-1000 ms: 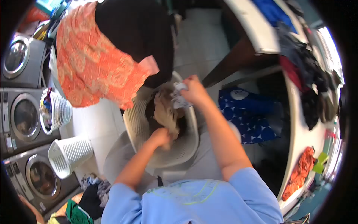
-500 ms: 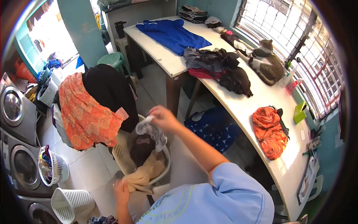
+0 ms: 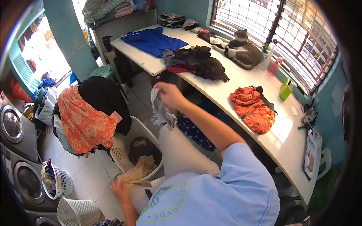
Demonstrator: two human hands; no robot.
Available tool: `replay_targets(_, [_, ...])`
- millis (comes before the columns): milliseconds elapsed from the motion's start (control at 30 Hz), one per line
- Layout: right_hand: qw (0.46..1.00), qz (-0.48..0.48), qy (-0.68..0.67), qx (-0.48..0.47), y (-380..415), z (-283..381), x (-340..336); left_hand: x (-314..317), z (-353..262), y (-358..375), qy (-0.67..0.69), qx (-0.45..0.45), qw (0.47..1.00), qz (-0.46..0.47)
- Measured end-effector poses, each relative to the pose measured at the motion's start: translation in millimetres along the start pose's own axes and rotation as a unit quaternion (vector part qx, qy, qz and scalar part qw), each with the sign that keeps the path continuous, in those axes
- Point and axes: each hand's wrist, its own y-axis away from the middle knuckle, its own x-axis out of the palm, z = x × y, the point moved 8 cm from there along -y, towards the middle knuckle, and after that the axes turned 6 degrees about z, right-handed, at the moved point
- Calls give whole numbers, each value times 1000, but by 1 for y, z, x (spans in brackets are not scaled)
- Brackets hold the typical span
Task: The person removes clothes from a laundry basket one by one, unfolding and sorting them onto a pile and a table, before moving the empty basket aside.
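My right hand (image 3: 171,96) is raised beside the table, fingers closed on a small grey and white patterned garment (image 3: 161,112) that hangs down above my knee. Low on the left, my left hand (image 3: 120,190) grips the end of a tan cloth (image 3: 141,169). The rest of that cloth drapes into a white laundry basket (image 3: 126,145) in front of my legs. A dark brown garment (image 3: 142,150) lies in the basket, behind the tan cloth. What the garment in my right hand is exactly, I cannot make out.
An orange patterned cloth (image 3: 85,120) and a black cloth (image 3: 103,98) cover a heap at left. The white table (image 3: 211,84) bears a blue garment (image 3: 152,42), dark clothes (image 3: 196,62), an orange garment (image 3: 254,109) and a cat (image 3: 243,54). Washing machines (image 3: 28,180) line the left.
My right hand has lifted the grey and white garment away from the basket, toward the table. My left hand stays at the tan cloth. The view has shifted a little to the right.
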Motion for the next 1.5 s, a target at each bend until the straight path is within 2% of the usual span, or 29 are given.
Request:
replay_targets(33, [997,30,-57,40,-9,-4,-5,-1,-1,-1,-2,3,1000,0])
replay_targets(100, [998,1,-38,45,-41,-8,-39,-5,-5,-3,-6,12,1000,-25])
replay_targets(233, [978,-208,9,27,-101,2,-163,-4,-8,-4,-12,64,997,-49])
replay_targets(267, [917,-355,158,-84,-93,32,-192,12,13,-3,17,13,1000,-12])
replay_targets(300, [802,-485,295,-189,-75,63,-197,21,29,-2,46,-38,998,23])
replay_targets(333, [803,-485,285,-195,-72,76,-189,18,29,-3,42,-42,998,13])
replay_targets(400, [890,-345,208,-213,-57,99,-151,35,22,-6,243,-164,951,100])
replay_targets(433, [925,-170,268,-210,-57,102,-107,27,3,-11,240,-169,952,93])
replay_targets(467, [940,-87,261,-203,-29,101,-57,15,-23,-19,292,-183,936,74])
replay_targets(500, [961,186,158,-129,-4,97,5,1,-48,-27,344,-197,916,54])
replay_targets(533, [916,319,130,-205,34,84,59,-11,-73,-35,443,-206,872,45])
replay_targets(567, [912,329,121,-213,72,69,97,-26,-96,-42,537,-212,816,31])
replay_targets(633, [908,377,-26,-182,134,56,154,-64,-150,-57,584,-125,801,42])
replay_targets(700, [880,429,-167,-115,142,84,175,-90,-181,-66,498,19,862,93])
replay_targets(767, [913,328,-215,-114,113,105,159,-146,-227,-64,332,222,915,64])
replay_targets(800, [925,275,-236,-116,100,114,149,-159,-222,-66,328,214,918,55])
replay_targets(833, [914,282,-275,-93,88,130,137,-168,-217,-66,261,228,935,67])
replay_targets(867, [909,288,-276,-118,76,148,127,-174,-217,-65,194,242,947,81])
replay_targets(900, [903,291,-294,-119,70,165,119,-181,-217,-63,193,237,949,75])
replay_targets(1000, [903,321,-265,-106,60,186,112,-169,-216,-57,110,204,958,166])
replay_targets(1033, [907,309,-267,-106,60,195,108,-159,-214,-55,110,201,960,163])
replay_targets(1100, [909,300,-269,-108,59,212,102,-133,-206,-60,259,153,947,117])
replay_targets(1133, [904,313,-276,-97,61,218,101,-118,-204,-66,391,137,908,66])
replay_targets(1267, [893,300,-314,-119,44,218,85,-75,-196,-67,326,127,930,114])
replay_targets(1300, [895,290,-314,-125,34,216,73,-65,-193,-65,263,194,936,134])
replay_targets(1333, [924,229,-295,-82,19,211,54,-60,-190,-61,197,259,933,152])
replay_targets(1367, [946,166,-275,-38,5,206,32,-64,-179,-62,197,260,933,150])
replay_targets(1433, [934,146,-320,-64,-15,207,-3,-50,-132,-66,124,98,944,290])
replay_targets(1500, [955,100,-269,-76,-27,203,-31,-90,-113,-79,301,107,929,185])
